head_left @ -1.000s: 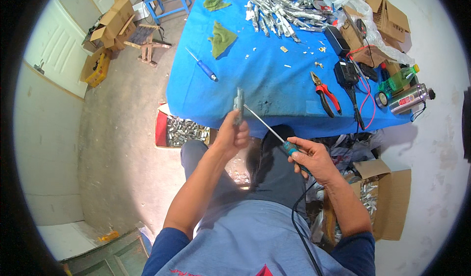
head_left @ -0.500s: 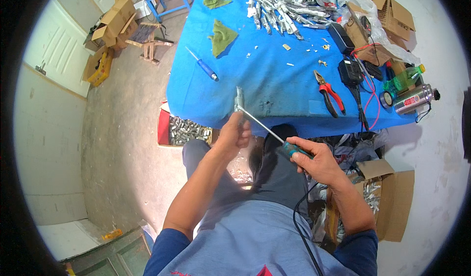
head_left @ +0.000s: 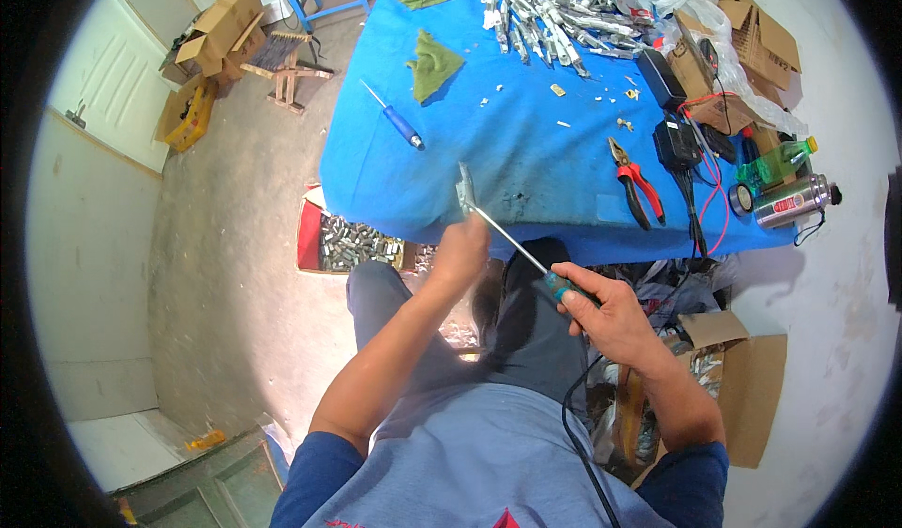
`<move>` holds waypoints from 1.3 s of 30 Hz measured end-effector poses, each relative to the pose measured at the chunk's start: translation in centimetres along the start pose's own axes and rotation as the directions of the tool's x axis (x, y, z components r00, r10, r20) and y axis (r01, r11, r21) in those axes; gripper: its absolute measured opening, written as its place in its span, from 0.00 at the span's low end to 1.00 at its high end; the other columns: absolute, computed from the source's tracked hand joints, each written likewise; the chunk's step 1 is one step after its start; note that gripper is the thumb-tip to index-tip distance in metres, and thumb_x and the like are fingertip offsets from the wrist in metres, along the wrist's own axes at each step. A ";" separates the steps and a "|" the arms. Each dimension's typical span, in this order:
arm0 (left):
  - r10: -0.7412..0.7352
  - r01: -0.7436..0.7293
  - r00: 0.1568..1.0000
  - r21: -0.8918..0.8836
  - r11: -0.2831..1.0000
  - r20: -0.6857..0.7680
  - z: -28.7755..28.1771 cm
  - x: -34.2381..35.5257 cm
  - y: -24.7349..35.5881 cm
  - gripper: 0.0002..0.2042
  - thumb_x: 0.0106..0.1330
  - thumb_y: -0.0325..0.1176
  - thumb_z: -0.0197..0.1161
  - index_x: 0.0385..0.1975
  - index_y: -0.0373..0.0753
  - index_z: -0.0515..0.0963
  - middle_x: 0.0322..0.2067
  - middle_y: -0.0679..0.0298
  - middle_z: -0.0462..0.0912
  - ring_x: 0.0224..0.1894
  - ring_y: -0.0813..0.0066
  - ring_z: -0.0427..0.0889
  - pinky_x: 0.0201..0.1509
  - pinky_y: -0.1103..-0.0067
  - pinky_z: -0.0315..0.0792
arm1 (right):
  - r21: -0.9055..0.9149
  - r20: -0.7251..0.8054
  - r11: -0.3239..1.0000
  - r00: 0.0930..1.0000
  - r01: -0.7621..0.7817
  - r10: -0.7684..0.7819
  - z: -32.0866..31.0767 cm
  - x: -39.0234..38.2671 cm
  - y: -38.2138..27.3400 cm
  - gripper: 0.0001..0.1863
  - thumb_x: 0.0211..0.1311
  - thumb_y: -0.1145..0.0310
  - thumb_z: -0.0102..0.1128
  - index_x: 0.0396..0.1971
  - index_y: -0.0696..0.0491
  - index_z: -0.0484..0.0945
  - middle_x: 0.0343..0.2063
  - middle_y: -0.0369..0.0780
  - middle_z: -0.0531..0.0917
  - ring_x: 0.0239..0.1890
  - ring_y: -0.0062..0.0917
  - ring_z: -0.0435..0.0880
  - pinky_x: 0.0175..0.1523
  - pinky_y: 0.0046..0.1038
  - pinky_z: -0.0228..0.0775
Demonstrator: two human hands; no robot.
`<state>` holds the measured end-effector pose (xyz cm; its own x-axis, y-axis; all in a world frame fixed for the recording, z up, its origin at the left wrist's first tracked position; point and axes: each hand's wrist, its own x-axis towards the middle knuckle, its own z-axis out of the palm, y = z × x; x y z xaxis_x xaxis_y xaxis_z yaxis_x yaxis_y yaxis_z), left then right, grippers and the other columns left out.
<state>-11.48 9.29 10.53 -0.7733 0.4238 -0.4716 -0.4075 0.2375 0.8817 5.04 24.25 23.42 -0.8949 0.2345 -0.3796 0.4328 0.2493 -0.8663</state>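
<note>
In my left hand (head_left: 462,256) is a narrow silvery-grey part (head_left: 464,188), its free end pointing away over the near table edge. Motion smears that hand slightly, and its fingers cover the part's lower end. My right hand (head_left: 606,314) grips the green handle of a screwdriver (head_left: 515,242). The screwdriver's long shaft slants up to the left, and its tip meets the part just above my left hand. On the blue table cover (head_left: 395,190), a second screwdriver (head_left: 402,126) with a blue handle lies to the left. Red-handled pliers (head_left: 637,188) lie to the right.
A heap of silvery parts (head_left: 554,21) covers the far table, near green cloths (head_left: 434,66). At right stand a steel flask (head_left: 789,201), a green bottle (head_left: 785,160) and black adapters (head_left: 675,141) with cables. Boxes of metal pieces (head_left: 352,244) and scraps (head_left: 756,387) sit below.
My left hand has shifted slightly right and turned, hiding its fingers more, and the part has tilted. The right hand has barely moved, still holding the screwdriver. The view has shifted slightly.
</note>
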 end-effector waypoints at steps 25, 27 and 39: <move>0.443 -0.342 0.891 0.791 0.508 0.101 -0.2 -0.4 1.5 0.20 0.71 0.41 0.45 0.29 0.31 0.77 0.24 0.42 0.79 0.29 0.38 0.79 0.35 0.53 0.72 | -0.867 0.077 0.425 0.911 0.262 -0.405 0.5 0.5 -3.0 0.19 0.61 0.69 0.58 0.53 0.48 0.74 0.20 0.45 0.76 0.22 0.43 0.78 0.29 0.41 0.71; 0.435 -0.338 0.895 0.784 0.521 0.096 -0.4 -0.7 1.9 0.18 0.71 0.41 0.44 0.31 0.32 0.76 0.24 0.43 0.79 0.29 0.39 0.79 0.34 0.53 0.72 | -0.912 0.082 0.333 0.904 0.238 -0.420 0.9 0.0 -2.8 0.21 0.60 0.70 0.60 0.54 0.49 0.74 0.20 0.44 0.75 0.21 0.42 0.78 0.27 0.39 0.70; 0.246 -0.171 0.969 0.658 0.734 -0.022 -1.0 -1.2 2.7 0.28 0.72 0.47 0.40 0.20 0.29 0.78 0.24 0.41 0.80 0.32 0.38 0.80 0.41 0.53 0.72 | 0.005 0.032 0.998 0.998 -0.060 0.060 -0.3 0.7 -0.2 0.21 0.69 0.67 0.53 0.59 0.55 0.73 0.23 0.32 0.78 0.22 0.12 0.72 0.26 0.19 0.66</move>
<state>-12.11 8.57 13.53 -0.8604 0.4495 -0.2400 0.1525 0.6766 0.7204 4.37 24.62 23.37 -0.8703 0.2185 -0.4413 0.4855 0.2303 -0.8434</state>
